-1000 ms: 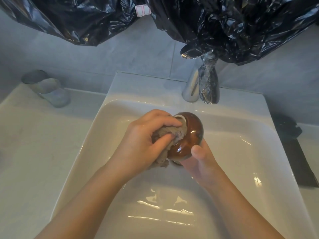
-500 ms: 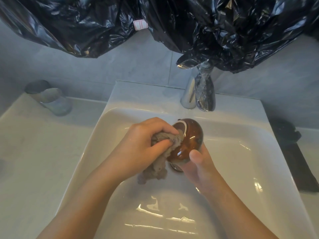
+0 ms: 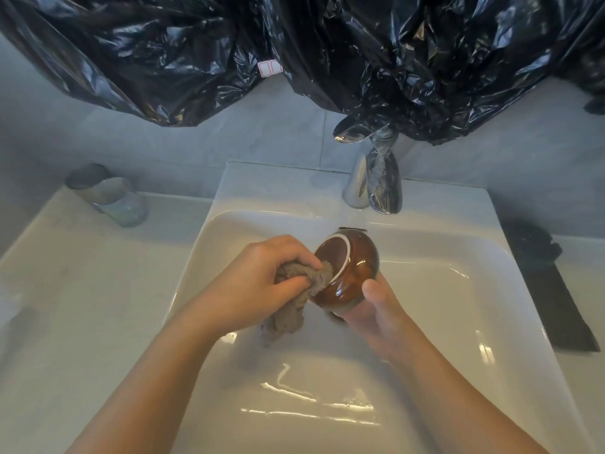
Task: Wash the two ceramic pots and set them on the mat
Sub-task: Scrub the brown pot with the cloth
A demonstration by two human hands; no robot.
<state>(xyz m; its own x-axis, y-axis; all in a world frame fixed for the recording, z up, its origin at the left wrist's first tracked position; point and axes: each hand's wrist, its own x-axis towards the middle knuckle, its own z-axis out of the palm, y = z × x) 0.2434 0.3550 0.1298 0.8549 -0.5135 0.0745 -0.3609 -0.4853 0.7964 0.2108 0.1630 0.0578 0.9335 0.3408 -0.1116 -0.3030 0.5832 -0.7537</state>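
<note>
Two bare forearms are seen reaching in from the bottom edge over a white sink (image 3: 442, 322). The left hand (image 3: 258, 283) is curled tightly round a grey-brown cloth (image 3: 294, 309), which is pressed against the base of a brown glazed pot (image 3: 353, 270); a loose end of the cloth is left hanging toward the basin. The pot is held above the middle of the basin, tipped on its side so that its base, ringed by a pale band, is turned up and to the left. It is gripped from below by the right hand (image 3: 376, 312), with the thumb laid on its shiny side. Behind the pot, a chrome tap (image 3: 379, 188) is set on the sink's back ledge. A glass tumbler (image 3: 111, 198) is placed on the counter (image 3: 65, 306) at far left, and a dark flat strip (image 3: 553, 290) is laid on the right ledge. Crumpled black plastic sheeting (image 3: 393, 60) is hung across the tiled wall (image 3: 229, 139) above.
</note>
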